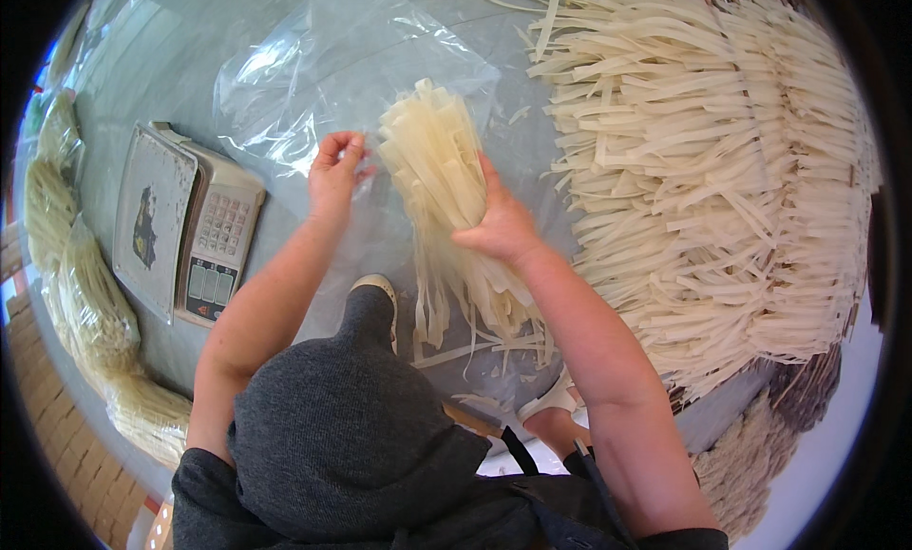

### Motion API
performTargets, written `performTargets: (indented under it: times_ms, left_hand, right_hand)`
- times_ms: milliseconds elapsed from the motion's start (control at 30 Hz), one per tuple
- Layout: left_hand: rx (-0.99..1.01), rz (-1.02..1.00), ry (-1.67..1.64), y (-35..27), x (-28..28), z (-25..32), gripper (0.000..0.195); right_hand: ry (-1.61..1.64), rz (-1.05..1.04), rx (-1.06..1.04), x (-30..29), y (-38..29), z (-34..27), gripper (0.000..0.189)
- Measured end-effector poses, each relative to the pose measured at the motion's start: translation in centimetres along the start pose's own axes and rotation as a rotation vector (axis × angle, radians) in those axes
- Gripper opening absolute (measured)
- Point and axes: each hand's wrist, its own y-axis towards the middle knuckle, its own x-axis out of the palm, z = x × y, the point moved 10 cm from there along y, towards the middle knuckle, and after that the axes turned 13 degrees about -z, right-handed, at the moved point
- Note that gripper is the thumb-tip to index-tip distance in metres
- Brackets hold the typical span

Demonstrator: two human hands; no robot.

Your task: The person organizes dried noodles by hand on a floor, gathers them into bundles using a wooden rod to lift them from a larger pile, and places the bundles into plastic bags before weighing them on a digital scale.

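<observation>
My right hand (499, 219) is closed around a bundle of flat, pale dried noodle strips (438, 158), thumb on the near side; the bundle's loose ends hang towards my feet. Left of the bundle, my left hand (340, 165) has its thumb and fingertips brought together at a clear plastic bag (285, 87). The bag is spread on the grey floor beyond both hands. Whether its edge is pinched between those fingers is hard to tell.
A digital weighing scale (214, 222) stands at the left, with filled clear bags of noodle strips (92, 293) beyond it. A large stack of loose noodle strips (684, 172) fills the right side. Broken strips (456, 354) lie near my feet.
</observation>
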Motion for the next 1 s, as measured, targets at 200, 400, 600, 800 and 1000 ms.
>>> performTargets:
  times_ms: [200, 400, 600, 800, 1000]
  left_hand:
    - [0.509, -0.161, 0.162, -2.2, 3.3, 9.1, 0.009]
    - [0.703, -0.404, 0.962, -7.9, 9.6, 11.3, 0.01]
    - [0.778, -0.403, 0.847, -10.5, 11.1, 14.7, 0.01]
    - [0.706, 0.014, 0.776, -7.5, 5.3, 16.5, 0.011]
    - [0.676, -0.325, 1.298, -8.2, 9.2, 12.6, 0.012]
  right_hand:
    - [-0.208, -0.054, 0.154, 0.7, -0.6, -1.3, 0.12]
    - [-0.215, -0.069, 0.138, 0.0, -0.2, -1.7, 0.121]
    - [-0.272, -0.131, -0.012, -0.1, 0.3, -9.0, 0.123]
    - [-0.327, -0.012, -0.039, 1.1, 1.1, -7.3, 0.117]
    - [-0.49, -0.003, 0.049, 2.6, 0.5, -7.2, 0.113]
